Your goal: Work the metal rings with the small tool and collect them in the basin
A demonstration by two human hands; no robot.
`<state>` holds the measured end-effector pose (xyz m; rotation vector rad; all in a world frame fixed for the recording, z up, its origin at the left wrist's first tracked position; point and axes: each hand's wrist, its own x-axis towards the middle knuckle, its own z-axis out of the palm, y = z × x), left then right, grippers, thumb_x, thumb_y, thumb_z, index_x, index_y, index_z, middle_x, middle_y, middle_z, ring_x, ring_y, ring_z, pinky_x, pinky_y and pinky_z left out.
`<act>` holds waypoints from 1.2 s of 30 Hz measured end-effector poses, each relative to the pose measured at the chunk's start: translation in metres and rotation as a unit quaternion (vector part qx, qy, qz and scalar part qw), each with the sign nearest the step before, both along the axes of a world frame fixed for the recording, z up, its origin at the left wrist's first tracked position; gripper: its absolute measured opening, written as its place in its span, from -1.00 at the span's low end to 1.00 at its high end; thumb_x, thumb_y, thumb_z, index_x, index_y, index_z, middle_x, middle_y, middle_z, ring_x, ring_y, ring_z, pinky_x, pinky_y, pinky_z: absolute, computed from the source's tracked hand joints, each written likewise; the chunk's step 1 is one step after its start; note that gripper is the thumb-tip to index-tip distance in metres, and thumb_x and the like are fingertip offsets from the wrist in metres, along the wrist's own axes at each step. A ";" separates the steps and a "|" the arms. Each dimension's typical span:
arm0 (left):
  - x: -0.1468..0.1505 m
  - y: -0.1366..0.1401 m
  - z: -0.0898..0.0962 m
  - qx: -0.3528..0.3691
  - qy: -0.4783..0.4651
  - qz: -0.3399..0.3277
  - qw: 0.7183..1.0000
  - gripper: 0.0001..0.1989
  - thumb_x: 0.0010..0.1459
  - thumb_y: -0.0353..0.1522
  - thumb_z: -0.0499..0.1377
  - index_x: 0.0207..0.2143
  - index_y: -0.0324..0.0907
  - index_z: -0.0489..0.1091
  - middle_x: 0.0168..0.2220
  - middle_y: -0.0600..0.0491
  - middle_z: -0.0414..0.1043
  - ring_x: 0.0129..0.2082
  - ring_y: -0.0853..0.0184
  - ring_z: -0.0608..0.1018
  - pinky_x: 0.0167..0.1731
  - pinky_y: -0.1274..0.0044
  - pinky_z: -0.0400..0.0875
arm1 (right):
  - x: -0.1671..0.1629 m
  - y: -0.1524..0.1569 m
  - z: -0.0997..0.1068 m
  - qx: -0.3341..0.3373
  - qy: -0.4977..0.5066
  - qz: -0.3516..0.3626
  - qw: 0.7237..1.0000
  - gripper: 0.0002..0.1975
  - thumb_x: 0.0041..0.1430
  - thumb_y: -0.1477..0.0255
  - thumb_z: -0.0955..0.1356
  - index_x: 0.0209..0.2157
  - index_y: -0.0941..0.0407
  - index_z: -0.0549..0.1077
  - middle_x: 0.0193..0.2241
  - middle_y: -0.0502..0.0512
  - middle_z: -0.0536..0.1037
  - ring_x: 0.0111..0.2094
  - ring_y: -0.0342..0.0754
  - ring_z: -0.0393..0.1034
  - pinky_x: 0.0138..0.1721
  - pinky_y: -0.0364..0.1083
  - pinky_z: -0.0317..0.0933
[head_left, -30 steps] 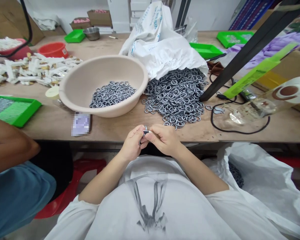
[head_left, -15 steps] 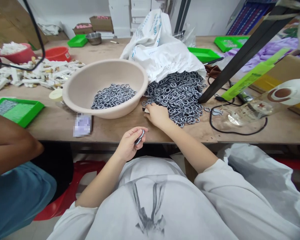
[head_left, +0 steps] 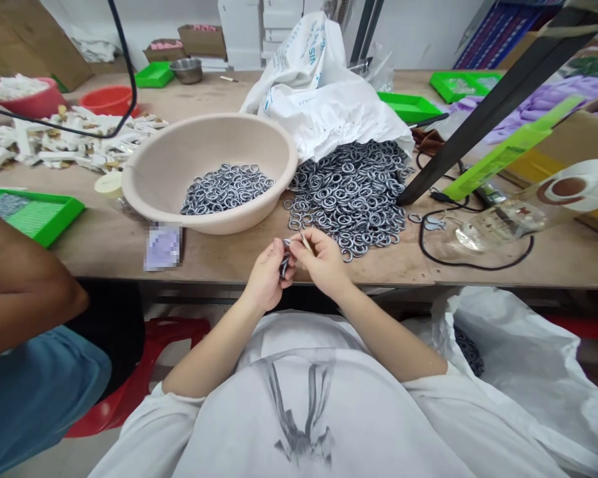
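Two hands: left hand (head_left: 266, 277) pinches a grey ring (head_left: 286, 243), dark pieces (head_left: 284, 266) tucked below; right hand (head_left: 326, 264) pinches a slim pale tool (head_left: 306, 243) beside it, fingers bent, at the table's (head_left: 219, 259) near edge.
Progress: seemingly partway; shallow layer (head_left: 224, 191) in the smooth beige basin (head_left: 152, 169), larger heap (head_left: 351, 199) outside the crinkled white sack (head_left: 336, 109).
Rings: round, glossy; metal or plastic unclear.

The left forearm (head_left: 214, 348) and right forearm (head_left: 386, 325) slanted inward from bent elbows. The left hand (head_left: 265, 275) was curled closed, thumb uppermost. The right hand (head_left: 326, 264) was bent in a pinching grip, its fingertips close beside the left hand's, before the body.
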<state>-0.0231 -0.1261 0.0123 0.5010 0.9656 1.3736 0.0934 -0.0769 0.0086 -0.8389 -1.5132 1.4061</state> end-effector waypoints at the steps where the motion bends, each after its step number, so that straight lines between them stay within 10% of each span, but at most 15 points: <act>1: 0.002 -0.001 -0.001 0.011 0.001 0.000 1.000 -0.48 -0.06 0.04 0.36 -0.34 -0.19 0.32 -0.56 0.23 0.23 -0.69 0.58 0.23 -0.78 0.74 -0.02 | -0.001 -0.007 -0.004 -0.006 0.016 0.001 1.000 -0.72 0.15 0.15 0.41 -0.32 0.07 0.40 -0.50 -0.08 0.42 -0.50 -0.15 0.31 -0.43 -0.13 0.22; 10: -0.007 -0.013 0.008 0.018 0.005 -0.050 0.999 -0.55 -0.08 -0.10 0.42 -0.42 -0.23 0.33 -0.61 0.24 0.14 -0.69 0.61 0.16 -0.75 0.74 -0.06 | 0.007 -0.014 -0.004 0.164 -0.021 -0.002 0.986 -0.88 0.14 0.34 0.44 -0.37 0.07 0.46 -0.43 -0.03 0.41 -0.31 -0.09 0.34 -0.20 -0.06 0.24; 16: -0.003 -0.014 0.009 0.016 0.000 -0.063 0.998 -0.53 -0.10 -0.09 0.43 -0.43 -0.22 0.29 -0.61 0.24 0.17 -0.71 0.60 0.17 -0.75 0.73 -0.06 | 0.008 -0.013 -0.001 0.176 -0.030 -0.013 0.984 -0.75 0.10 0.36 0.45 -0.15 0.05 0.48 -0.27 0.04 0.46 -0.27 -0.08 0.36 -0.24 -0.07 0.26; 24: 0.000 -0.015 0.007 0.020 0.013 -0.085 0.996 -0.51 -0.01 -0.03 0.34 -0.51 -0.21 0.22 -0.63 0.20 0.20 -0.72 0.61 0.16 -0.74 0.73 -0.09 | 0.008 0.001 0.002 0.082 -0.022 -0.015 0.996 -0.74 0.25 0.20 0.33 -0.40 0.09 0.37 -0.54 -0.08 0.32 -0.51 -0.17 0.20 -0.43 -0.14 0.12; 29: -0.002 -0.015 0.010 0.010 0.013 -0.057 0.998 -0.51 -0.04 -0.03 0.37 -0.51 -0.19 0.22 -0.66 0.21 0.19 -0.73 0.59 0.18 -0.75 0.73 -0.04 | 0.025 -0.012 0.014 0.272 -0.191 0.040 0.942 -0.65 0.36 0.22 0.27 -0.45 0.12 0.41 -0.53 -0.03 0.40 -0.48 -0.17 0.24 -0.40 -0.14 0.03; 36: 0.003 -0.017 0.012 -0.004 0.009 -0.050 0.999 -0.49 -0.11 -0.05 0.40 -0.52 -0.19 0.22 -0.69 0.23 0.18 -0.74 0.59 0.17 -0.77 0.73 -0.04 | 0.029 -0.015 0.015 0.332 -0.263 0.037 0.905 -0.56 0.36 0.15 0.23 -0.53 0.11 0.29 -0.57 -0.04 0.33 -0.52 -0.17 0.17 -0.43 -0.12 -0.05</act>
